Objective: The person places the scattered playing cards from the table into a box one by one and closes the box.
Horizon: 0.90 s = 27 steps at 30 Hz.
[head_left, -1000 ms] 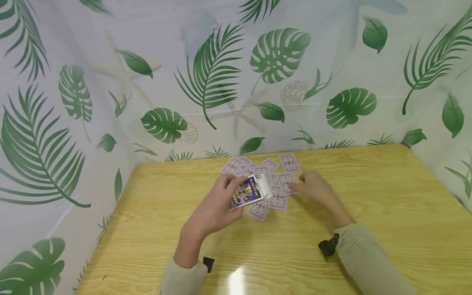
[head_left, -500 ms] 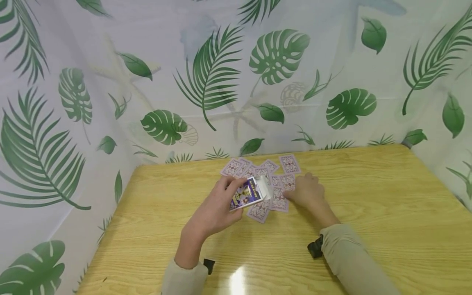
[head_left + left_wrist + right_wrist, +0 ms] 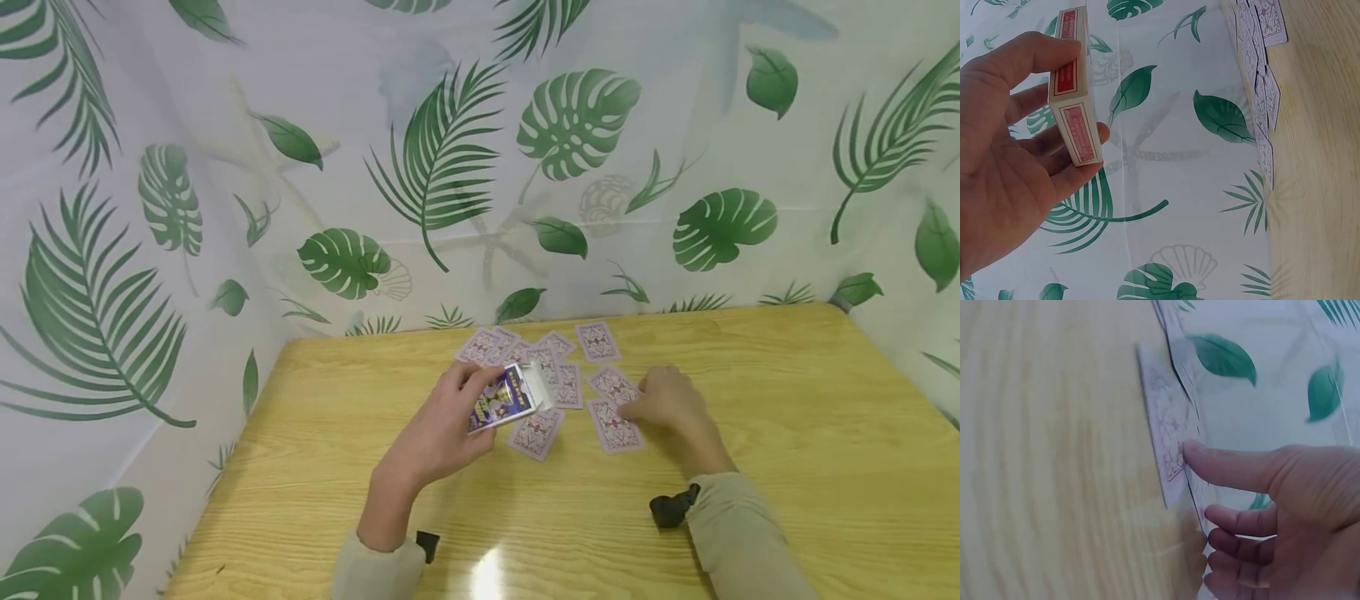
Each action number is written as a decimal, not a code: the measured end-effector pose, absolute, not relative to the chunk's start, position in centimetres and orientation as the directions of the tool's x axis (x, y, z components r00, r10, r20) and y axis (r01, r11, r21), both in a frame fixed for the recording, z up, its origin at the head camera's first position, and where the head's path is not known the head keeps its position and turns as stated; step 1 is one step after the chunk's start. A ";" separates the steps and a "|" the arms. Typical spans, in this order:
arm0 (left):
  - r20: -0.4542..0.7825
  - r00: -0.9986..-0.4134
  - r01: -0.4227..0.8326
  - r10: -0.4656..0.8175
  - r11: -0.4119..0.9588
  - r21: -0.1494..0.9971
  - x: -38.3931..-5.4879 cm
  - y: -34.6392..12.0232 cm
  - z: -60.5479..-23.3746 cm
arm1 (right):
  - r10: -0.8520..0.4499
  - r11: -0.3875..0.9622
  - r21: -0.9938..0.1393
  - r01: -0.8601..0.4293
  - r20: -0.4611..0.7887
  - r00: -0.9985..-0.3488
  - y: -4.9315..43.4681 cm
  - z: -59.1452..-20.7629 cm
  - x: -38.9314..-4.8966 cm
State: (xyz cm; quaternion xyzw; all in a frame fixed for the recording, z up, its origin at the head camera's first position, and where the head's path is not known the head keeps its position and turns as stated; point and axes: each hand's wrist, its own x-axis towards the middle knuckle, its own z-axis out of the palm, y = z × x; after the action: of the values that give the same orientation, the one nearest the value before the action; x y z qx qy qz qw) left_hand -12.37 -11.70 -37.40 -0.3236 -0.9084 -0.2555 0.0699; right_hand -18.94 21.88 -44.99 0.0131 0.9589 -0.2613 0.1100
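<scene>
My left hand grips a card box, purple and yellow on its face, over the spread cards. Its white end flap stands lifted toward the right. In the left wrist view, fingers and thumb hold the box by its edges, showing red panels. My right hand is low on the table, holding at the right edges of two face-down playing cards, a nearer one and a farther one. In the right wrist view the thumb meets the nearer card, and the curled fingers lie beyond.
Several more cards with pale purple backs overlap behind the box, among them one at the back and one in front. They lie on a wooden table. A leaf-patterned cloth hangs along its back edge.
My right hand first came in leftward over the cards, then drew back right, bringing two cards away from the overlapping group. The left hand with the box stays nearly still.
</scene>
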 end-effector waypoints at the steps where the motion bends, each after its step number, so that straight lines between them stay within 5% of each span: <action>1: 0.289 -0.783 0.620 0.550 0.662 0.420 -12.3 -11.7 -37.4 | -0.042 0.854 -0.513 0.081 -0.224 -0.974 22.2 -45.1 -18.9; 14: 0.294 -0.776 0.630 0.558 0.662 0.407 -12.4 -11.8 -37.6 | -0.071 0.724 -0.684 0.086 -0.199 -0.977 23.0 -45.6 -17.8; 27: 0.284 -0.781 0.624 0.556 0.665 0.411 -12.7 -11.8 -37.9 | 0.028 0.513 -0.858 0.020 -0.007 -1.000 22.3 -44.8 -17.4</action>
State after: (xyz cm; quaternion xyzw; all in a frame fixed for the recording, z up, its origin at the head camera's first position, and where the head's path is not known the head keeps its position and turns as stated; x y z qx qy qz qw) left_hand -12.66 -11.78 -37.86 -0.3242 -0.9100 -0.2496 0.0672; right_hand -17.40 22.31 -44.75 0.0137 0.8698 -0.4932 -0.0039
